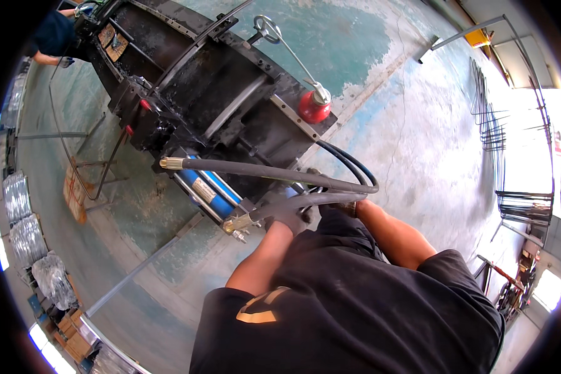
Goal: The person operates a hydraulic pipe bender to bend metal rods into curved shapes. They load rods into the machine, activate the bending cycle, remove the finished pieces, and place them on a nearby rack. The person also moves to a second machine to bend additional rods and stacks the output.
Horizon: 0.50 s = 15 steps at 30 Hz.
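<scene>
My left hand (287,215), in a grey glove, is at the end of a large black steel frame (230,81), beside a blue hydraulic cylinder (215,193). Its fingers curl around something small and dark, partly hidden by a thick black hose (268,171). This hose has a brass-coloured end fitting (171,163) lying over the cylinder. A second hose (318,199) bends back to another fitting (237,223) near my left wrist. My right hand (346,209), also gloved, is close by at the hoses. The hoses and my shirt hide its fingers.
A red oil can (315,107) with a long spout stands on the frame's right corner. At the far left a co-worker's gloved hand (65,62) is near the frame. A metal bar stand (143,268) crosses the left floor, and a rack of black rods (523,206) stands right.
</scene>
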### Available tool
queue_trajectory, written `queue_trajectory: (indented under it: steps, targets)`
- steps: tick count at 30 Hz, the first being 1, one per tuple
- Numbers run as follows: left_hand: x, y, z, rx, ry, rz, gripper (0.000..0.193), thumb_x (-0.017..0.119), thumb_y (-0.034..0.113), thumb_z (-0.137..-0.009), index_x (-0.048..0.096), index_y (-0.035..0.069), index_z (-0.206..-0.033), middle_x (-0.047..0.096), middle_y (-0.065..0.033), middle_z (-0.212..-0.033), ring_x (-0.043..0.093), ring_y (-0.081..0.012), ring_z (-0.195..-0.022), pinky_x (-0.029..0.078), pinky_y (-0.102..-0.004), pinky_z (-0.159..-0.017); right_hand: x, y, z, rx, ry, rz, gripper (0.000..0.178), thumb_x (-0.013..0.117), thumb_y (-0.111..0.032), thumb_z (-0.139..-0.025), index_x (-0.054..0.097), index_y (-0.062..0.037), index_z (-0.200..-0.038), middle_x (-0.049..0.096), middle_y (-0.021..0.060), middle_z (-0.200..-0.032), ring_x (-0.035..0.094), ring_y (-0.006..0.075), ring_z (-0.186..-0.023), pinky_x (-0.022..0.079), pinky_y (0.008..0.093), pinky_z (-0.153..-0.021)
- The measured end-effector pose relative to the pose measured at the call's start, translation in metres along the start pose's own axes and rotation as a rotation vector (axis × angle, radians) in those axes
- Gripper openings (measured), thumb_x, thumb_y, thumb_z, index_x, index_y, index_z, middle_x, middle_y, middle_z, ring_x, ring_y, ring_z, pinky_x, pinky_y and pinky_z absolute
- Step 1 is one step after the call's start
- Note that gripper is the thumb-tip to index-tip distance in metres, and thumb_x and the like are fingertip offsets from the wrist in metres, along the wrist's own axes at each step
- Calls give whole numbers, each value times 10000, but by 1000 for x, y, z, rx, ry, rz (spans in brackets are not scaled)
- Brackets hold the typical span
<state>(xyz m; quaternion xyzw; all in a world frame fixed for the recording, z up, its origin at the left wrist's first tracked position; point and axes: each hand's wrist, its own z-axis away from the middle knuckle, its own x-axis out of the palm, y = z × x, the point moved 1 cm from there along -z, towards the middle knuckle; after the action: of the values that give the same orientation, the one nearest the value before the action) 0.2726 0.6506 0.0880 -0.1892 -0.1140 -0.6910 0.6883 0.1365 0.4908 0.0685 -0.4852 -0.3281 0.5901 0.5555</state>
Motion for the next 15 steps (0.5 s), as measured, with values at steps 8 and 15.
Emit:
queue_trajectory:
  steps: [8,15]
  targets:
    - [-6,0,53,539,-140,-729,360,727,258,-857,645,69,-1152,668,-117,-909,646,-252,-766,550,-336,-651,-33,-159,-3,160,-14,-195,203,680,-219,-945,761,-138,-1112,712,53,-1167,586,237,-1155,441,447,-985]
    - [-39,13,138,347,46,-654,97,636,118,-939,668,39,-986,606,-63,-721,587,-167,-611,474,-343,-532,-11,-149,2,371,-23,-238,541,802,-410,-876,685,-69,-1280,699,75,-1103,628,184,-993,511,357,-862]
